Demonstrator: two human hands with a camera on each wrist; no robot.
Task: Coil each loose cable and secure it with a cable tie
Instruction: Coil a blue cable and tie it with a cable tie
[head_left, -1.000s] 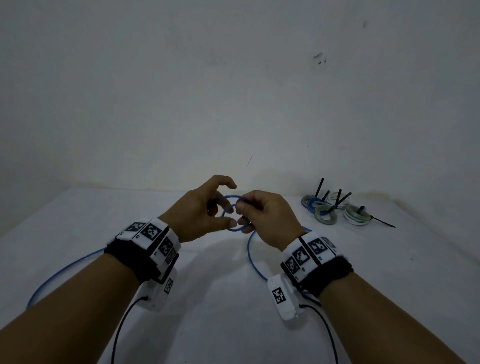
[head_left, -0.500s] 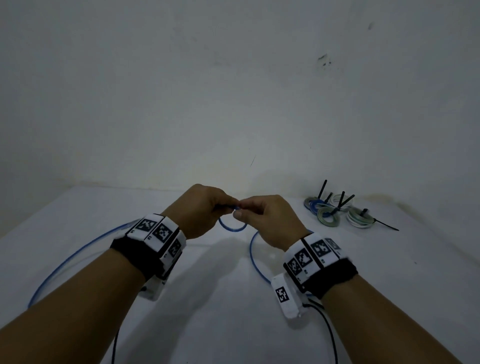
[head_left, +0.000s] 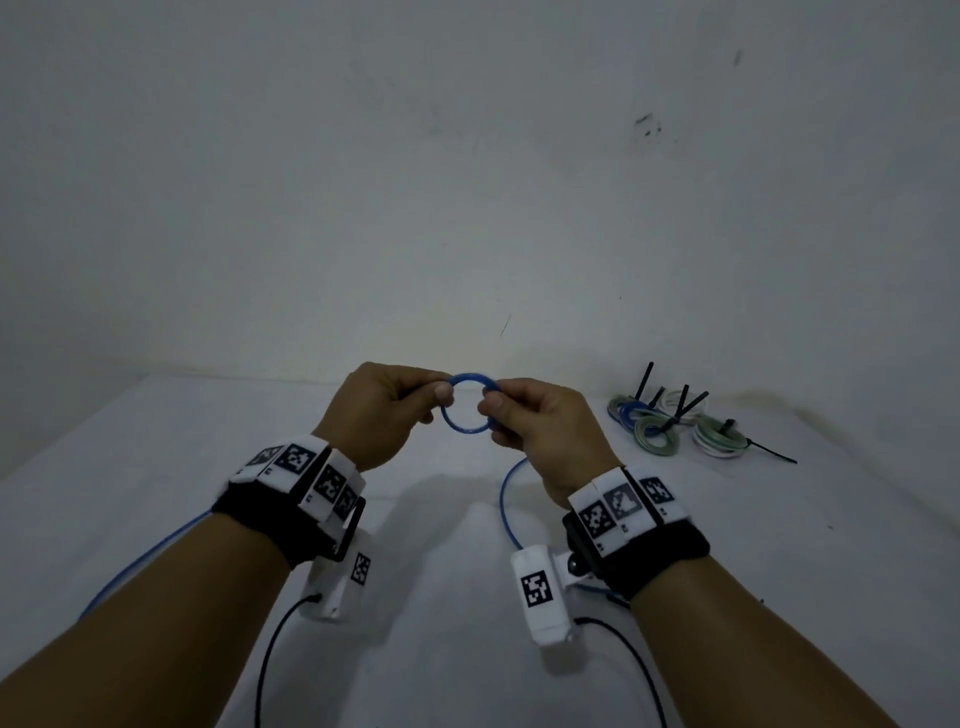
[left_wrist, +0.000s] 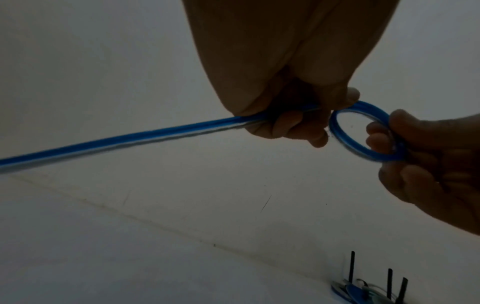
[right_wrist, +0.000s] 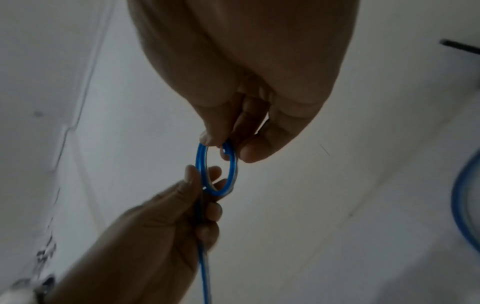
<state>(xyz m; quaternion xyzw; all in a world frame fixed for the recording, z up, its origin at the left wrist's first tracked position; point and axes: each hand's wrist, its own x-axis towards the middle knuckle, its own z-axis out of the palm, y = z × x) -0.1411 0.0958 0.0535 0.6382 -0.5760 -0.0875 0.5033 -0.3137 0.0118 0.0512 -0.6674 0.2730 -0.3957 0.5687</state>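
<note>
A blue cable is wound into a small coil (head_left: 464, 428) held up above the white table (head_left: 156, 467). My left hand (head_left: 384, 410) pinches the coil's left side between thumb and forefinger, and the cable's loose length (left_wrist: 124, 137) runs out of that fist to the left. My right hand (head_left: 535, 421) pinches the coil's right side (right_wrist: 232, 164). Another stretch of the blue cable (head_left: 506, 499) hangs below my right wrist toward the table. In the left wrist view the coil (left_wrist: 363, 131) shows as a double ring between both hands.
Several finished coils (head_left: 657, 431) in blue, green and white, each bound with a black cable tie (head_left: 647, 382), lie at the back right of the table near the wall. One tie's tail (head_left: 774, 452) lies flat, pointing right.
Both hands have risen a little with the cable. The loop, half hidden between the fingertips half a second ago, now stands as a full round ring pinched on both sides.
</note>
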